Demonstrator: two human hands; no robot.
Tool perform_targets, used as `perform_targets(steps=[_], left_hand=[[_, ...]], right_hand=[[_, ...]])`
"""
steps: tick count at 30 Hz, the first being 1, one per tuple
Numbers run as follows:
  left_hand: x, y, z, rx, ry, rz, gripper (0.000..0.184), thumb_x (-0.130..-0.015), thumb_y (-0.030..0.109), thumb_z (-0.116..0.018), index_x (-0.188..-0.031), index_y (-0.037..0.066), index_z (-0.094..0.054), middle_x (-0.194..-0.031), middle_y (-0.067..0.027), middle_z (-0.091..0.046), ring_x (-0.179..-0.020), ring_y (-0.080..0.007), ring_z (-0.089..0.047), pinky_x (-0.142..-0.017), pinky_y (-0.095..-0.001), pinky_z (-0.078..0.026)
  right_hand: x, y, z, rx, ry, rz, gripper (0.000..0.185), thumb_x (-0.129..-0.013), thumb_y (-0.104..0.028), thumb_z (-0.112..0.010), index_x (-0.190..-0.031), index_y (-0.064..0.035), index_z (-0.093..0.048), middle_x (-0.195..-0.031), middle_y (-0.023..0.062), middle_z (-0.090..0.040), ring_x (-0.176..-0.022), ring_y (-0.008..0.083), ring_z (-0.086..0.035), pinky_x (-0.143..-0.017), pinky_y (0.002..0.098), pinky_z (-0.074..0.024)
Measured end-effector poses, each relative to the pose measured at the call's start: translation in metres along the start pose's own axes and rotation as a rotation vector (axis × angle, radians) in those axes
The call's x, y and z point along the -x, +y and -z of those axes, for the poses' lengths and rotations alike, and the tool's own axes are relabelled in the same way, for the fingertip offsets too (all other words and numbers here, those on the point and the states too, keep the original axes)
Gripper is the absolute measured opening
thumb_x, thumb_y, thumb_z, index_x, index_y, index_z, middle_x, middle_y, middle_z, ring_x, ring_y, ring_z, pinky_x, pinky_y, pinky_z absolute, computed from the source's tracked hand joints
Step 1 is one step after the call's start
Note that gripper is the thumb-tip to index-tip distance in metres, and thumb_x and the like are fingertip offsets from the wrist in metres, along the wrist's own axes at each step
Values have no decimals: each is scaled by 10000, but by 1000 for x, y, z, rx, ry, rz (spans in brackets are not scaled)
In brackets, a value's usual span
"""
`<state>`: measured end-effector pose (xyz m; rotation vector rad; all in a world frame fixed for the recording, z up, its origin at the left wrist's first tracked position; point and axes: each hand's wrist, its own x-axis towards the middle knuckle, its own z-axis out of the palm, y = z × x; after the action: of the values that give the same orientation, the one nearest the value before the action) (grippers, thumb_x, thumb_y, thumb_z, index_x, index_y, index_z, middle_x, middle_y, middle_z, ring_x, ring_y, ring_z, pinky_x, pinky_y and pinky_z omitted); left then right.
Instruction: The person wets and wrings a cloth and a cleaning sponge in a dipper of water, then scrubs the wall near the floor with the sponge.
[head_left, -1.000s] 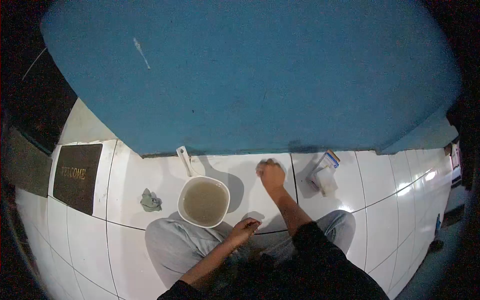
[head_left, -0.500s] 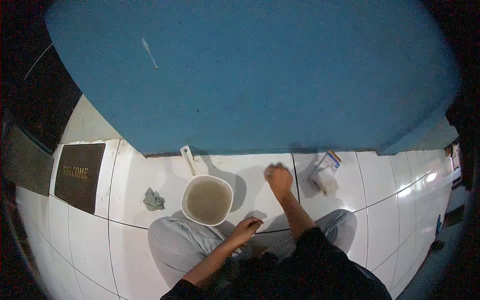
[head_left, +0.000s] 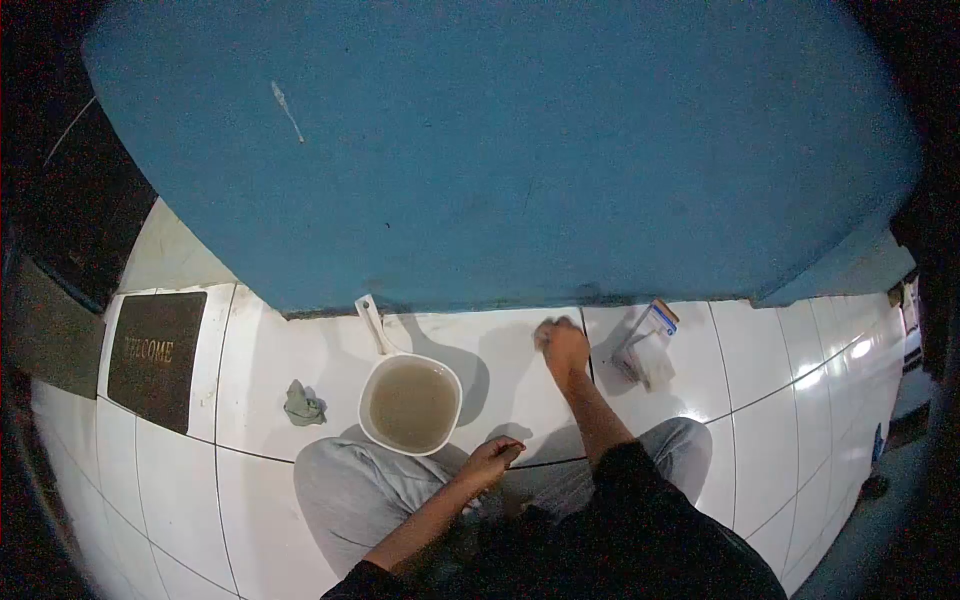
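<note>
My right hand [head_left: 564, 347] is closed and held low over the white tiles near the foot of the blue wall. A blurred greyish patch shows at its fingertips, but I cannot make out what it is. Closer to my lap is my left hand [head_left: 491, 462], its fingers pressed together; anything in them is too small to name. Left of both hands, a white long-handled water dipper [head_left: 369, 432] holds cloudy greyish-brown water. A crumpled grey-green cloth [head_left: 304, 404] lies left of the dipper. To the right of my right hand is a clear plastic packet [head_left: 648, 352] with a blue and orange top.
A blue wall [head_left: 500, 170] rises just in front. The white tiled floor [head_left: 270, 350] spreads to both sides of my crossed legs. On the far left lies a dark doormat [head_left: 155, 375] reading WELCOME.
My right hand has shifted slightly right and toward the wall, still closed. My left hand stays nearly in place. The whole view has moved a little.
</note>
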<state>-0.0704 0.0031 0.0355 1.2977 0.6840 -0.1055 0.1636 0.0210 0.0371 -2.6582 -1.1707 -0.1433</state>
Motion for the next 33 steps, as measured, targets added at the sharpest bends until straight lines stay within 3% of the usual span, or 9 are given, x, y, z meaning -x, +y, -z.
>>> perform_targets(steps=[3, 8, 11, 13, 17, 19, 23, 28, 33], left_hand=[[-3, -10, -4, -98, 56, -239, 239, -847, 253, -489, -954, 52, -564, -781, 1, -536, -652, -89, -462, -603, -231, -388], [-6, -12, 0, -49, -5, -150, 252, -843, 253, -494, -958, 39, -559, -780, -11, -533, -636, -95, -469, -581, -231, -392], [-4, -11, 2, 31, -5, -132, 246, -840, 249, -498, -958, 42, -560, -746, -10, -517, -615, -91, -459, -545, -229, -379], [-3, -12, 1, 64, 4, -153, 242, -839, 248, -501, -957, 46, -560, -729, -7, -508, -607, -88, -453, -528, -226, -370], [2, -2, 0, -1, -25, -87, 248, -834, 257, -507, -951, 45, -559, -711, -5, -495, -602, -84, -444, -517, -224, -357], [-2, -5, -2, -25, -42, -84, 253, -832, 259, -509, -949, 40, -557, -719, -9, -499, -617, -87, -449, -536, -225, -365], [-2, -7, -2, -79, -17, -127, 253, -834, 262, -502, -954, 47, -559, -753, -20, -508, -675, -108, -463, -614, -238, -384], [2, -4, 2, -22, -34, -76, 246, -839, 262, -493, -966, 63, -564, -779, -29, -518, -694, -117, -470, -636, -252, -393], [0, -4, -3, -55, 32, -87, 289, -818, 327, -515, -939, 74, -585, -686, -14, -499, -611, -112, -461, -513, -250, -384]], right_hand=[[39, 6, 4, -173, 51, 63, 106, -638, -124, -625, -741, -98, -626, -785, 99, -548, -692, 254, -565, -602, 357, -472], [-17, 31, -17, -290, -10, 94, 95, -701, -131, -536, -687, -45, -574, -798, 97, -554, -739, 257, -566, -612, 343, -467], [-28, 21, 7, -430, -101, -4, 107, -665, -213, -537, -735, -149, -586, -769, 78, -556, -710, 268, -566, -597, 393, -468], [-22, 28, -5, -51, 22, 12, 150, -673, -247, -530, -743, -121, -571, -769, 91, -564, -733, 278, -575, -613, 408, -465], [28, 44, -16, -28, -119, -102, 167, -682, -264, -529, -741, -112, -567, -758, 87, -565, -732, 286, -574, -622, 416, -462], [40, 32, 18, -113, -10, 108, 150, -681, -258, -532, -721, -118, -569, -728, 82, -565, -699, 286, -576, -610, 407, -463], [-3, 45, -1, -290, 19, -36, 116, -665, -242, -552, -714, -139, -577, -709, 74, -563, -655, 274, -575, -593, 390, -466], [-24, 41, -1, -105, 10, -26, 163, -629, -179, -661, -753, -102, -589, -796, 116, -551, -731, 290, -573, -647, 380, -474], [23, 38, 23, 51, -205, 0, 157, -665, -214, -639, -783, -118, -602, -817, 103, -553, -753, 275, -575, -658, 380, -474]])
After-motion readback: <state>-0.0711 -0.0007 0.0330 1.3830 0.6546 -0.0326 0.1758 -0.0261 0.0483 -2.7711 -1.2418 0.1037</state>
